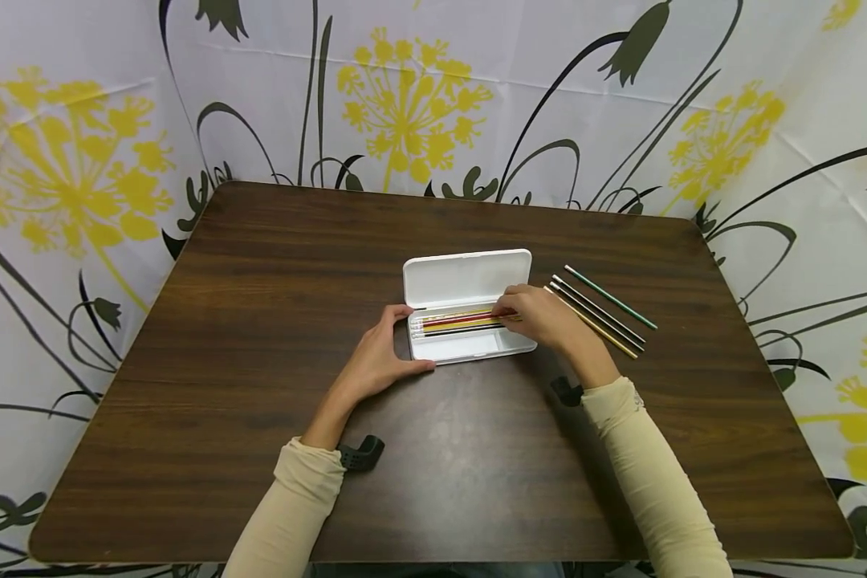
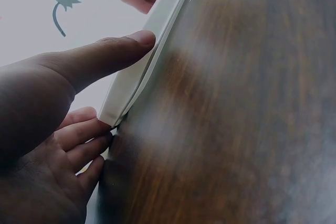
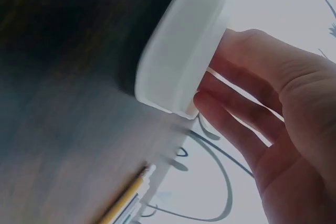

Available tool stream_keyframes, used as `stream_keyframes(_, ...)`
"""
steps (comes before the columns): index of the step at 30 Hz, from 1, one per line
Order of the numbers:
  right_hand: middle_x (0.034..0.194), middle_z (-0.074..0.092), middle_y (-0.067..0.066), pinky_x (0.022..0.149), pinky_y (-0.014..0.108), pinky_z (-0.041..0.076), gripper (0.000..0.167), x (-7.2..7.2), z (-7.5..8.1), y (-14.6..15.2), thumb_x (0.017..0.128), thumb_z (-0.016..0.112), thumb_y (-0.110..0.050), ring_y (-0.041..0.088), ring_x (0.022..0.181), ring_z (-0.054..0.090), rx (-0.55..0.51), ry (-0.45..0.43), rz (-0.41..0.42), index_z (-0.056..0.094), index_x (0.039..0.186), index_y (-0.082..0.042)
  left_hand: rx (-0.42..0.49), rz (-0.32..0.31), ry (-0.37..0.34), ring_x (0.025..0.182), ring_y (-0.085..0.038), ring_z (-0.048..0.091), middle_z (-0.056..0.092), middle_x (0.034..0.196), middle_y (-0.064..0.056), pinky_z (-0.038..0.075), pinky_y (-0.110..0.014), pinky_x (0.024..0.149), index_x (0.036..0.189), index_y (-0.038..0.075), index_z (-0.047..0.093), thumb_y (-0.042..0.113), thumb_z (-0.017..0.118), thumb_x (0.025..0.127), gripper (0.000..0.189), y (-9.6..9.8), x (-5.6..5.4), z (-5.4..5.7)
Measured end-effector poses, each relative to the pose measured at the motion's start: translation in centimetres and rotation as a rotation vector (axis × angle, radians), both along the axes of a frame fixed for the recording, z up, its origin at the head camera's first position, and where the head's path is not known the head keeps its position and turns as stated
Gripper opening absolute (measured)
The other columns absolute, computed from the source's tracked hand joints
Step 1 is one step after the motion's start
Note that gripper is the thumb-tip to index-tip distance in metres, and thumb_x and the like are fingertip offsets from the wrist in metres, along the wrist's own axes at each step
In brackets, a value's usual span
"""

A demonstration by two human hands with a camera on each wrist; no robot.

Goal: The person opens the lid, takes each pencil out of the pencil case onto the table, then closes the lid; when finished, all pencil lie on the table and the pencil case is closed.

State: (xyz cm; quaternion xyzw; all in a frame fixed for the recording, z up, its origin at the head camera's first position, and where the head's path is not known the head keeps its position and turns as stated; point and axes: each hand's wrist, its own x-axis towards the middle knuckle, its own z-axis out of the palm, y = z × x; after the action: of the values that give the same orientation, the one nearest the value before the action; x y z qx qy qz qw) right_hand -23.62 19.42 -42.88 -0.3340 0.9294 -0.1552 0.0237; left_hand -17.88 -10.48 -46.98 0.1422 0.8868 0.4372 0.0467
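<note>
A white pencil case (image 1: 470,349) lies on the table with its lid raised at the back. Several pencils (image 1: 453,321), among them red, yellow and dark ones, lie side by side inside it. My left hand (image 1: 378,359) holds the case's left end, thumb along the front edge and fingers round the far side. At the right end, my right hand (image 1: 542,317) reaches down into the case, its thumb and fingers pinching at the pencils' right ends. In the right wrist view the case wall (image 3: 178,51) partly hides those fingertips.
To the right of the case, a green pencil (image 1: 610,297), a yellow pencil (image 1: 596,325) and dark pencils between them lie slanted on the brown wooden table (image 1: 260,281). A flower-printed cloth (image 1: 260,80) hangs behind and beside the table.
</note>
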Motion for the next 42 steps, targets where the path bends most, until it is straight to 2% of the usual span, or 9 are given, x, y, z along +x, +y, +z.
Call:
stream_keyframes(5, 0.095, 0.065, -0.002, 0.079, 0.037, 0.050, 0.012, -0.1, -0.2, -0.3, 0.088, 0.075, -0.013, 0.015, 0.089, 0.062, 0.027, -0.009, -0.009, 0.075, 0.100, -0.014, 0.008, 0.001, -0.004, 0.131, -0.026, 0.043, 0.046, 0.142, -0.009, 0.034, -0.045, 0.106, 0.141, 0.011, 0.034, 0.041, 0.089, 0.070, 0.095, 0.1, 0.1, 0.1)
stream_keyframes(11, 0.095, 0.066, -0.002, 0.082, 0.037, 0.049, 0.010, -0.6, -0.2, -0.1, 0.089, 0.074, -0.013, 0.015, 0.090, 0.061, -0.011, -0.063, 0.024, 0.074, 0.099, -0.012, 0.005, 0.004, -0.004, 0.131, -0.027, 0.043, 0.046, 0.141, -0.010, 0.034, -0.045, 0.106, 0.141, 0.010, 0.034, 0.040, 0.089, 0.070, 0.095, 0.1, 0.0, 0.1)
stream_keyframes(21, 0.087, 0.063, -0.002, 0.069, 0.031, 0.048, 0.013, -0.6, 0.0, 0.1, 0.081, 0.078, -0.006, 0.012, 0.074, 0.056, -0.014, -0.012, 0.086, 0.077, 0.093, -0.012, 0.006, -0.002, -0.001, 0.131, -0.026, 0.044, 0.047, 0.141, -0.010, 0.034, -0.044, 0.106, 0.141, 0.010, 0.034, 0.040, 0.089, 0.069, 0.095, 0.1, 0.1, 0.0)
stream_keyframes(28, 0.081, 0.061, 0.000, 0.063, 0.031, 0.048, 0.014, -0.4, 2.2, 1.2, 0.076, 0.081, -0.003, 0.014, 0.072, 0.056, -0.061, 0.115, 0.030, 0.073, 0.086, -0.008, 0.009, 0.005, -0.006, 0.131, -0.027, 0.043, 0.046, 0.142, -0.010, 0.034, -0.045, 0.105, 0.141, 0.010, 0.035, 0.040, 0.090, 0.069, 0.095, 0.1, 0.0, 0.2)
stream_keyframes(32, 0.083, 0.063, 0.001, 0.065, 0.031, 0.049, 0.012, 0.0, 3.2, 2.2, 0.078, 0.080, -0.003, 0.015, 0.073, 0.057, -0.062, 0.116, -0.010, 0.074, 0.088, -0.007, 0.007, 0.008, -0.011, 0.130, -0.028, 0.044, 0.046, 0.142, -0.009, 0.035, -0.046, 0.104, 0.140, 0.011, 0.035, 0.040, 0.090, 0.069, 0.094, 0.3, -0.1, 0.3)
stream_keyframes(36, 0.084, 0.063, 0.001, 0.066, 0.033, 0.048, 0.012, 0.8, 3.2, 4.8, 0.079, 0.078, -0.002, 0.016, 0.074, 0.058, -0.092, 0.109, -0.073, 0.074, 0.089, -0.007, 0.000, 0.014, -0.019, 0.130, -0.028, 0.045, 0.047, 0.142, -0.008, 0.035, -0.046, 0.104, 0.140, 0.012, 0.035, 0.040, 0.090, 0.069, 0.094, 0.3, 0.1, 0.2)
stream_keyframes(39, 0.082, 0.063, 0.002, 0.066, 0.036, 0.048, 0.014, 1.9, 3.0, 8.8, 0.078, 0.077, 0.001, 0.018, 0.073, 0.058, -0.119, 0.141, -0.140, 0.073, 0.088, -0.007, 0.003, 0.006, -0.012, 0.130, -0.029, 0.045, 0.047, 0.142, -0.009, 0.035, -0.046, 0.104, 0.140, 0.011, 0.035, 0.041, 0.089, 0.069, 0.094, 0.4, 0.0, 0.3)
stream_keyframes(42, 0.080, 0.064, 0.003, 0.065, 0.039, 0.048, 0.013, 3.4, 2.4, 12.7, 0.078, 0.078, 0.001, 0.019, 0.071, 0.058, -0.094, 0.165, -0.235, 0.072, 0.087, -0.006, 0.013, 0.003, -0.007, 0.130, -0.030, 0.044, 0.047, 0.142, -0.010, 0.034, -0.047, 0.104, 0.140, 0.010, 0.035, 0.040, 0.090, 0.069, 0.095, 0.3, 0.0, 0.2)
